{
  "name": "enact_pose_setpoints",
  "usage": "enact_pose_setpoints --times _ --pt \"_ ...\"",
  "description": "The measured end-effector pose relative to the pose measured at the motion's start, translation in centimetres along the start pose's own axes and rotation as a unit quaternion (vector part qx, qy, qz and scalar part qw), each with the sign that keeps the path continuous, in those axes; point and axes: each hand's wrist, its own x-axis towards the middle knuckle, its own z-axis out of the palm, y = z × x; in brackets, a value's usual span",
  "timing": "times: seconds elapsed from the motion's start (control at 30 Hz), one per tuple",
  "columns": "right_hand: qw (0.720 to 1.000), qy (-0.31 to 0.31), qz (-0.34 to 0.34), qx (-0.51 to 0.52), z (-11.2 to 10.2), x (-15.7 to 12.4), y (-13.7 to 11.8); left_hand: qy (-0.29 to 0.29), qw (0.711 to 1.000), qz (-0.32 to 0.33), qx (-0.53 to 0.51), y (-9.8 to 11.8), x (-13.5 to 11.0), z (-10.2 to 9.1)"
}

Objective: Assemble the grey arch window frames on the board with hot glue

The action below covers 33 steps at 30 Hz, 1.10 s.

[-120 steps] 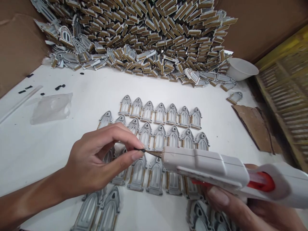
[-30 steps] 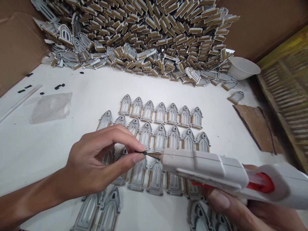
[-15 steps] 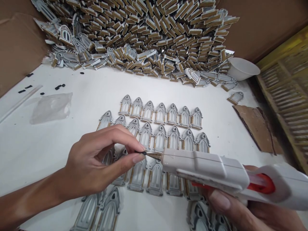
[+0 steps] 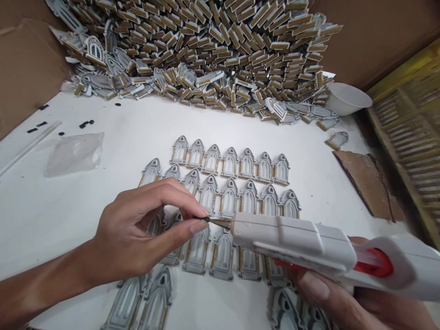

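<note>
Between the thumb and forefinger of my left hand [image 4: 137, 229] is pinched a small black piece [image 4: 205, 219], mostly covered by the fingertips. My right hand [image 4: 330, 293] grips a white glue gun [image 4: 292, 236] with a red trigger and a red inner part. The gun points left, and its thin nozzle [image 4: 220, 222] meets or nearly meets the black piece. Beneath both hands, small grey arched window pieces [image 4: 228, 197] with brown edges lie in rows on the white table [image 4: 130, 123]. My hands and the gun hide some of them.
A large heap of similar window pieces [image 4: 213, 55] fills the back, between cardboard walls [image 4: 24, 59]. At the left lie black bits [image 4: 84, 124], a clear plastic bag [image 4: 74, 153] and a clear stick [image 4: 30, 146]. A white bowl [image 4: 349, 98], torn cardboard [image 4: 367, 183] and a yellow crate [image 4: 405, 119] stand right.
</note>
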Motion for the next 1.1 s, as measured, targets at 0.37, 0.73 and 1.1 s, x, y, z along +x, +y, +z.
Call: enact_pose_setpoints --times 0.37,0.73,1.1 --pt "0.999 -0.008 0.011 0.040 0.07 -0.08 0.06 -0.003 1.000 -0.002 -0.002 0.02 -0.01 -0.02" --pt "1.000 -0.006 0.008 0.018 0.11 0.38 -0.26 -0.002 1.000 -0.001 0.005 -0.05 -0.16 -0.10" --pt "1.000 -0.015 -0.010 -0.007 0.07 0.60 -0.18 -0.004 1.000 0.001 0.006 -0.01 0.02 -0.13"
